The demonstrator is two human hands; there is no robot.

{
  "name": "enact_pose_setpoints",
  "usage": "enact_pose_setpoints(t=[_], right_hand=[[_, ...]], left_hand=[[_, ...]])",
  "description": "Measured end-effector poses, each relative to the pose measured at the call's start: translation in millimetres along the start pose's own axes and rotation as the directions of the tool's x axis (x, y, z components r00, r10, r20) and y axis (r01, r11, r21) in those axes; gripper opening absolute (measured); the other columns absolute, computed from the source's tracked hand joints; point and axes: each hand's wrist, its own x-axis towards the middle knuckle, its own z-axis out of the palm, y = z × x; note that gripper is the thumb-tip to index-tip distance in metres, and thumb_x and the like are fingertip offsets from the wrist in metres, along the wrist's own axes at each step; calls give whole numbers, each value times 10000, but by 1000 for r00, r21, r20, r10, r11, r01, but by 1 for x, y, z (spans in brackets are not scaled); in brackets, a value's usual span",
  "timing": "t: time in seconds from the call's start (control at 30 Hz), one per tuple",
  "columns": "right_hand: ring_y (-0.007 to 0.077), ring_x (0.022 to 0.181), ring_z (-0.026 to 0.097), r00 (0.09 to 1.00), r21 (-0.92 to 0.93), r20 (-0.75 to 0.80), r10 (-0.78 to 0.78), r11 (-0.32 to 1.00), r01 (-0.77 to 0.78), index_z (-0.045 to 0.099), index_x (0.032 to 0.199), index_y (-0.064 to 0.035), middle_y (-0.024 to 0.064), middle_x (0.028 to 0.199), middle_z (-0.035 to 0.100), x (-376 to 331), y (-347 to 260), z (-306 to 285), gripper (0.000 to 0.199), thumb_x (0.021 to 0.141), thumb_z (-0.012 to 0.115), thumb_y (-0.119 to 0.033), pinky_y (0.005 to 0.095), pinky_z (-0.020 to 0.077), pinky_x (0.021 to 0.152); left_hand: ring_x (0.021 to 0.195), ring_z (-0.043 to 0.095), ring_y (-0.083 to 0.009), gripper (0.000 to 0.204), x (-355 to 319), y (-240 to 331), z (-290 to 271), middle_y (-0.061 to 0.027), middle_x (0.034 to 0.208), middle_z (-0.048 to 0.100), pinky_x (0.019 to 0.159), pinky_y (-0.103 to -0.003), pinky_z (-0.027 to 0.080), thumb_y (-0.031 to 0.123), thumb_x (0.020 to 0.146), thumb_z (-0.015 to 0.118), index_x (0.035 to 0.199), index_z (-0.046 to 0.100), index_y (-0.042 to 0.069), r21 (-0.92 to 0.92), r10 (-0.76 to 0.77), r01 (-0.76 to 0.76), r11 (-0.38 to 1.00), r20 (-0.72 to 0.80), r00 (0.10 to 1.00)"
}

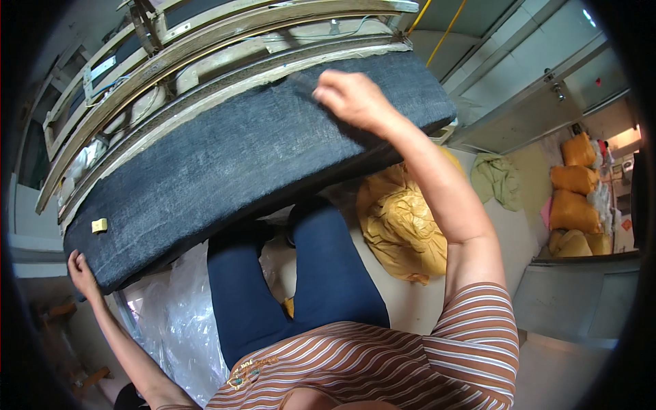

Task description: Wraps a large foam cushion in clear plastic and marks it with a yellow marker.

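A long curved panel covered in dark blue-grey fabric (246,157) lies across the view, above my legs in blue trousers (301,280). My left hand (82,273) grips its lower left corner, fingers curled over the edge. My right hand (352,99) rests on the fabric near the upper right edge, fingers closed and pressing or pinching the cloth. A small yellowish tag (100,225) sits on the fabric near the left end. Behind the fabric, the panel's wooden frame (205,48) with pale padding and wires shows.
A crumpled yellow plastic bag (403,225) lies on the floor to the right of my legs, clear plastic sheeting (178,328) to the left. A green cloth (499,178) and several orange sacks (574,184) sit at the right, by a metal-framed door (533,102).
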Motion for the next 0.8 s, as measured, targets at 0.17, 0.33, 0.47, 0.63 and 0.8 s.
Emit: enact_pose_setpoints(t=[0.17, 0.33, 0.47, 0.63, 0.8], right_hand=[[118, 743, 531, 840, 103, -397, 369, 928, -359, 623, 905, -20, 26, 771, 595, -2, 123, -47, 262, 885, 553, -272, 276, 437, 683], [111, 711, 518, 749, 281, -403, 526, 850, -445, 645, 877, -16, 0, 728, 585, 26, 169, -61, 245, 857, 565, -247, 269, 413, 665], [111, 710, 518, 755, 221, -424, 501, 865, -450, 655, 861, -10, 6, 748, 602, 41, 186, -60, 250, 850, 559, -240, 268, 411, 665], [110, 719, 523, 788, 218, -385, 481, 877, -428, 659, 858, -9, 8, 759, 612, 41, 193, -63, 231, 843, 560, -217, 257, 407, 671], [78, 700, 497, 850, 385, -221, 478, 843, -374, 663, 865, -41, -18, 758, 599, 40, 180, -62, 183, 856, 563, -195, 220, 385, 636]], left_hand=[[1005, 579, -218, 299, 7, -22, 8, -115, 1091, 625, 895, -308, 427, 252, 951, 507, 1137, 589, 33, 120, 6, 1, 993, -62, 998], [1051, 557, -226, 312, 2, -27, 8, -114, 1136, 594, 934, -312, 405, 252, 965, 484, 1169, 565, 31, 100, -2, 5, 995, -37, 999], [1083, 538, -223, 324, 1, -34, 6, -113, 1168, 578, 950, -311, 391, 254, 966, 483, 1189, 555, 30, 97, -19, 20, 995, -19, 1000], [1089, 533, -222, 330, 4, -40, 4, -109, 1173, 580, 958, -306, 382, 255, 965, 482, 1188, 557, 23, 89, 21, -21, 996, -4, 1000], [1085, 539, -222, 325, 5, -40, 3, -113, 1173, 581, 952, -310, 389, 248, 964, 482, 1185, 560, 23, 118, 33, -31, 992, -17, 999]])
